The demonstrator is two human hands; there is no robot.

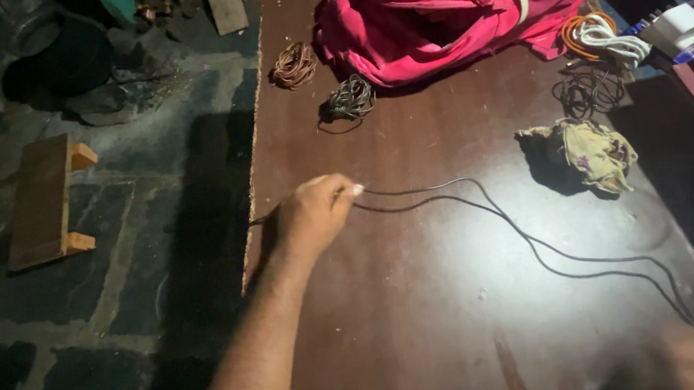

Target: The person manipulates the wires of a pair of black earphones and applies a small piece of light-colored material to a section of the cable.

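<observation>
Right hand point(687, 365), left hand point(314, 217) pinching black cable point(542, 254) ends.

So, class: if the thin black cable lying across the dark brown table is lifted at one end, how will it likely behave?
The thin black cable probably flops: it lies in loose curves. It looks light, pinched by the left hand alone. On the glossy dark brown table it would likely slide rather than roll.
</observation>
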